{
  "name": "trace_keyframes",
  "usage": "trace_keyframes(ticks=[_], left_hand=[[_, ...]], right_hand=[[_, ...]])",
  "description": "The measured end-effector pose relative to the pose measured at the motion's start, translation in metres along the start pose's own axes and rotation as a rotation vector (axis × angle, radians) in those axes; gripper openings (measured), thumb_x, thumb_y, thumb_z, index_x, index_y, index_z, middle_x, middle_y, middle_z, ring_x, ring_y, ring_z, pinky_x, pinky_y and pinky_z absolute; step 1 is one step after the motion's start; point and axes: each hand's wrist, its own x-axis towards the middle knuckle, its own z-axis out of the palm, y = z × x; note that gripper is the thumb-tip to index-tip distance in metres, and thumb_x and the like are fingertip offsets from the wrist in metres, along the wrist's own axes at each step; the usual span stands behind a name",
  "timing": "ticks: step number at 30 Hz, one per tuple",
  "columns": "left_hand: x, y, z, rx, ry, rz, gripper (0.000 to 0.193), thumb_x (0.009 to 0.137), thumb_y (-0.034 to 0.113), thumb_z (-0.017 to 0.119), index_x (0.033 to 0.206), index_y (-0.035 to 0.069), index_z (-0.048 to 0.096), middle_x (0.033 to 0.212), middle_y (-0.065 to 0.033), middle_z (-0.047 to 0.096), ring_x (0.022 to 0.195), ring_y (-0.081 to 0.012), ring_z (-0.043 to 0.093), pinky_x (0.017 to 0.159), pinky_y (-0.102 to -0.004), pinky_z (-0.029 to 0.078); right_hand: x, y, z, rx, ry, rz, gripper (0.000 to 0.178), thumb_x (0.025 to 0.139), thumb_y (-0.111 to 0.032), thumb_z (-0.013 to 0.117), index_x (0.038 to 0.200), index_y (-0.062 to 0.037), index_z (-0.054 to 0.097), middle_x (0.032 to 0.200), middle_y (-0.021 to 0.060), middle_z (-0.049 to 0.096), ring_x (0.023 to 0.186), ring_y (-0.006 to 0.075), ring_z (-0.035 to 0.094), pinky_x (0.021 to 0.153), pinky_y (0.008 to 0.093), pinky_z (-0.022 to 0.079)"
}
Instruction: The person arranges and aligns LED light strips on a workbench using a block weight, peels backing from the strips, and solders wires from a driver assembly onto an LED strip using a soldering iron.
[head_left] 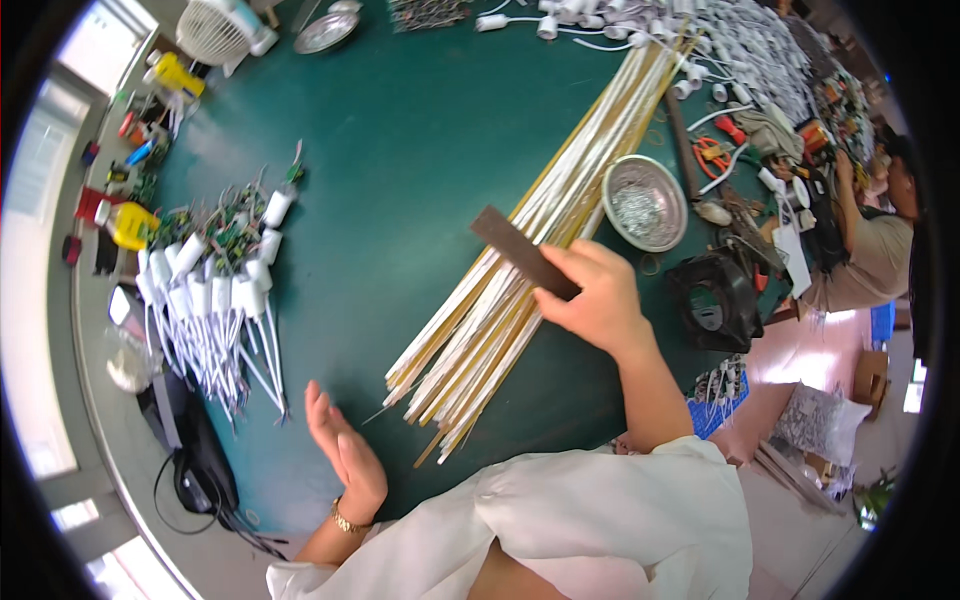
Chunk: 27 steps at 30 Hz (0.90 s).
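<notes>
Flat dark brown bar (512,243) is gripped at one end between thumb and fingers of the right hand (598,300). Bar is held crosswise over the bundle of long white and yellowish strips (480,345); contact with strips can't be told. Bundle is laid diagonally on the green table (390,130). Left hand (345,458) is held open, fingers extended, near the bundle's lower end. Metal bowl (646,244) of small silvery parts is set just right of the strips. White cylindrical pieces with cables (205,295) are grouped at left.
</notes>
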Motion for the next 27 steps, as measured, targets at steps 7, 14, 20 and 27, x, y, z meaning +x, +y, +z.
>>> trace_keyframes(ticks=[7,14,20,27], left_hand=[[0.008,0.002,0.027,-0.282,-0.165,-0.052,0.078,0.103,0.048,0.044,0.156,-0.001,0.015,0.168,-0.0194,0.004,0.156,-0.0304,-0.004,0.123,-0.0454,-0.007],[0.004,0.012,0.054,-0.080,-0.411,0.094,0.084,0.107,0.045,0.037,0.156,-0.008,-0.005,0.166,-0.0251,-0.008,0.155,-0.0367,-0.009,0.123,-0.0479,-0.006],[-0.012,0.013,0.067,0.490,-0.555,0.261,0.098,0.091,0.026,0.064,0.153,-0.014,-0.001,0.161,-0.0376,-0.010,0.146,-0.0617,-0.009,0.113,-0.0721,-0.002],[0.021,0.055,0.046,0.967,-0.816,0.321,0.080,0.094,0.033,0.060,0.154,-0.006,0.025,0.160,-0.0381,0.013,0.148,-0.0588,0.008,0.111,-0.0735,0.007]], right_hand=[[-0.003,0.007,0.001,0.026,-0.017,0.022,0.045,0.065,-0.008,0.081,0.109,0.0006,0.072,0.079,0.0091,0.061,0.066,0.0210,0.062,0.060,0.0312,0.051],[-0.005,0.007,-0.004,-0.010,-0.006,0.039,0.041,0.066,-0.012,0.078,0.106,-0.0053,0.072,0.078,0.0072,0.058,0.070,0.0253,0.062,0.063,0.0361,0.052],[-0.002,0.003,0.000,-0.015,-0.050,0.018,0.040,0.067,-0.012,0.078,0.106,-0.0052,0.071,0.078,0.0071,0.059,0.070,0.0250,0.062,0.063,0.0365,0.052],[-0.005,0.005,0.004,-0.023,-0.079,0.004,0.046,0.064,-0.011,0.081,0.108,-0.0028,0.072,0.080,0.0088,0.060,0.069,0.0255,0.062,0.062,0.0345,0.052]])
